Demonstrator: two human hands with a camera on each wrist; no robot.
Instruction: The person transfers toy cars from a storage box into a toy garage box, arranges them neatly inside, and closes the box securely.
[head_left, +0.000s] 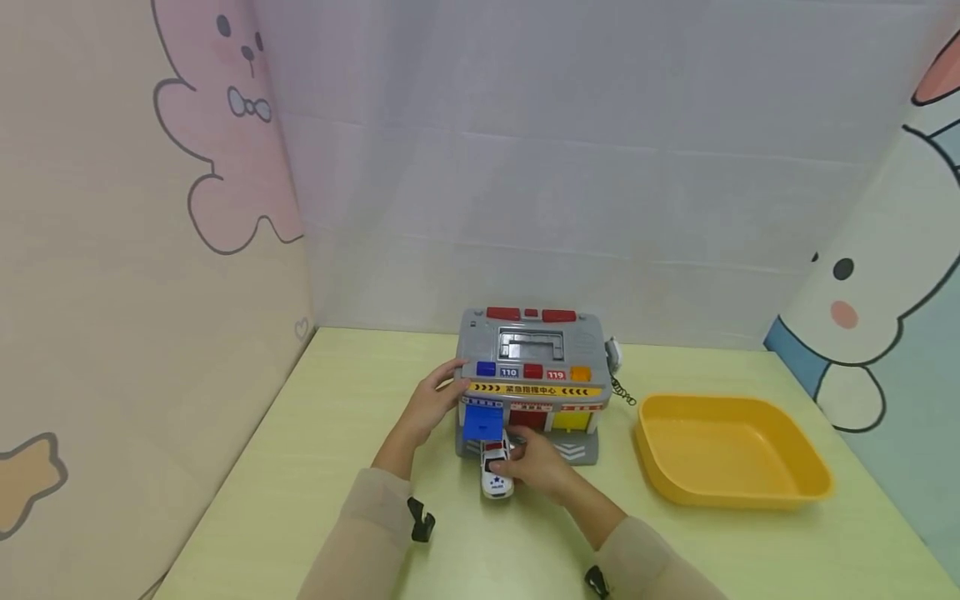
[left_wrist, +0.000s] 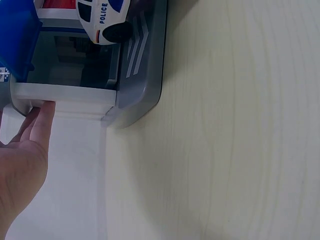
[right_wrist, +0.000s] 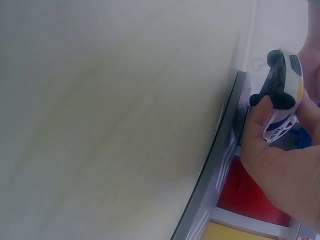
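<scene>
A white toy police car (head_left: 497, 477) with blue markings is pinched between the thumb and fingers of my right hand (head_left: 542, 463). Its front end points at the opening under the raised blue door (head_left: 482, 422) of a grey toy emergency station (head_left: 531, 342). In the left wrist view the car (left_wrist: 103, 19) is tilted above the ramp, outside the open bay (left_wrist: 70, 60). My left hand (head_left: 430, 406) steadies the station at its left side, fingers on the roof edge. The right wrist view shows the car's dark wheels and underside (right_wrist: 274, 82) above the table.
Red (head_left: 528, 418) and yellow (head_left: 572, 419) doors beside the blue one are down. A toy handset (head_left: 613, 355) with a coiled cord hangs at the station's right side. A yellow tray (head_left: 678, 492) stands to the right on the pale table (head_left: 315, 467). Walls enclose the back and sides.
</scene>
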